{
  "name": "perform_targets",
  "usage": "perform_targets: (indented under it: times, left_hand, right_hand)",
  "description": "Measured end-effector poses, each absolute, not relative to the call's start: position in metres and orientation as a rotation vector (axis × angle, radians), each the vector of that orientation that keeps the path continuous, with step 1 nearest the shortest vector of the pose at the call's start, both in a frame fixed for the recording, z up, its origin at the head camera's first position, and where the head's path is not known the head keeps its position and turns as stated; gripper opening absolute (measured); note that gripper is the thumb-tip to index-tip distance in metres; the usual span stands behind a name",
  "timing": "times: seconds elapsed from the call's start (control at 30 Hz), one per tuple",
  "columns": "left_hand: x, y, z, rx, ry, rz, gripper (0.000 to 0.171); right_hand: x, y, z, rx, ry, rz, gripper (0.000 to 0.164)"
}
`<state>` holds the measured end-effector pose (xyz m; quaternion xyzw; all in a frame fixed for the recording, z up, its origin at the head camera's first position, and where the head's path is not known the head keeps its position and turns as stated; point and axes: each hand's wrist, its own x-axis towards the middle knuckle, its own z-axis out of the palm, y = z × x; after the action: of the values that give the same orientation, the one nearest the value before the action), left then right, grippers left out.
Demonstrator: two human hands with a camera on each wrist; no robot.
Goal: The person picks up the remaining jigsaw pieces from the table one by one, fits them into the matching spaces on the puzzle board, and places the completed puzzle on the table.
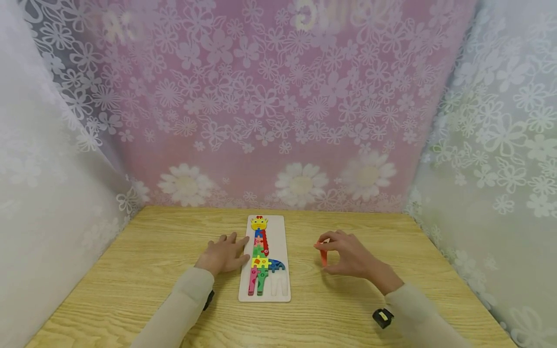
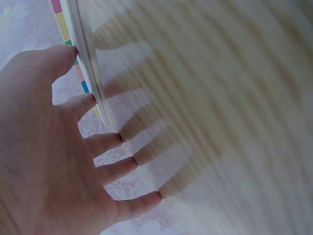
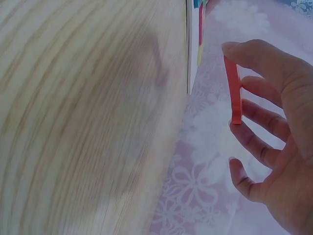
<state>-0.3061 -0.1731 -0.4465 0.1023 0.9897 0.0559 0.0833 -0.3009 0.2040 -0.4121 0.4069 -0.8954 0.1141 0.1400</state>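
A white puzzle board (image 1: 277,237) lies upright to me on the table, bearing a giraffe built of colourful jigsaw pieces (image 1: 261,262). At its lower right two leg-shaped recesses (image 1: 280,284) show bare white. My left hand (image 1: 223,254) rests with spread fingers at the board's left edge; in the left wrist view the thumb and index fingertip touch the board's side (image 2: 84,46). To the right of the board, my right hand (image 1: 351,255) holds a slim orange-red puzzle piece (image 3: 234,90) between thumb and fingers, raised above the table, the little finger free of it.
The wooden table (image 1: 165,241) has a floral pink curtain (image 1: 283,121) behind it and pale curtains at both sides. Black wrist devices (image 1: 383,317) sit near the cuffs of both light sleeves (image 1: 183,302).
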Motion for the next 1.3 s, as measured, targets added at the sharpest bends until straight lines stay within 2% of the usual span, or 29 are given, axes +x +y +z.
perform_targets:
  times: [0.8, 1.3]
  left_hand:
    - [-0.305, -0.173, -0.446, 0.320, 2.963, 0.167, 0.069]
    - [-0.306, -0.173, -0.447, 0.321, 2.963, 0.157, 0.069]
  right_hand:
    - [-0.296, 0.163, -0.415, 1.271, -2.649, 0.391, 0.055]
    - [-0.293, 0.144, -0.418, 1.279, -2.683, 0.384, 0.051]
